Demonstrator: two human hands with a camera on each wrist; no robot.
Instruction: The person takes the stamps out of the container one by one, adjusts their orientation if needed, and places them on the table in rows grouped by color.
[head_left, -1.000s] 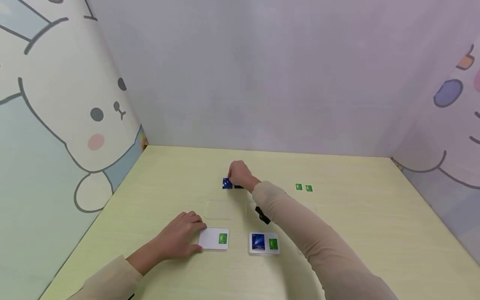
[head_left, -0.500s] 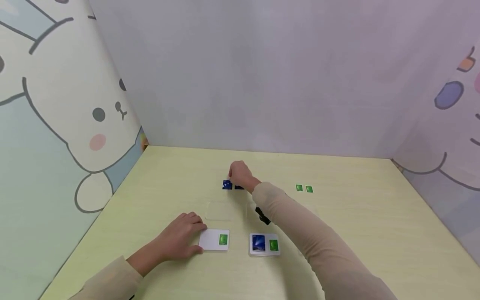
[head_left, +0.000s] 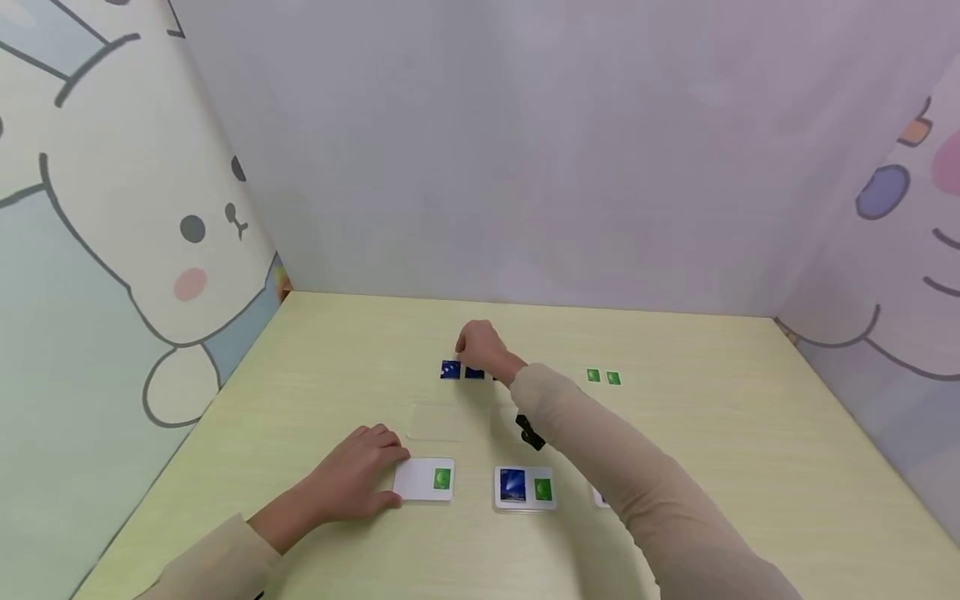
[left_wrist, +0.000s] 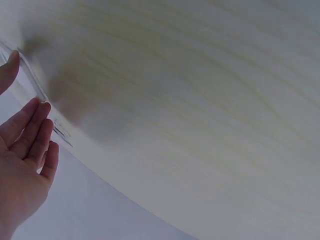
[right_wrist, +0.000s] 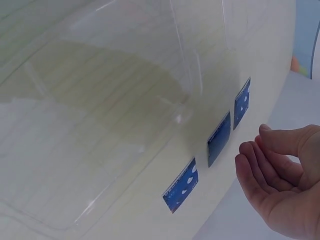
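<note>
My left hand (head_left: 358, 473) holds a white card (head_left: 414, 480) by its left end, the thumb at the near corner and the fingers at the far corner. A small green stamp (head_left: 442, 478) lies on that card. Beyond the clear plastic cases my right hand (head_left: 482, 345) hovers over a row of blue stamps, fingers loosely bent, with nothing showing between them. Its fingertips are close to the middle blue stamp (right_wrist: 219, 139), which looks slightly curved. On either side lie blue stamps with pale drops, the left stamp (head_left: 450, 370) and the right stamp (right_wrist: 181, 186).
A second white card (head_left: 524, 490) bears a blue and a green stamp. Another card (head_left: 599, 498) peeks out beside the right sleeve (head_left: 622, 467). Two green stamps (head_left: 593, 376) lie at the back right. A clear plastic case (head_left: 435, 422) lies beyond the held card.
My right hand has shifted slightly right across the blue stamps, uncovering more of the middle stamp. A third card shows beside the right sleeve. The left hand stays at its card.
</note>
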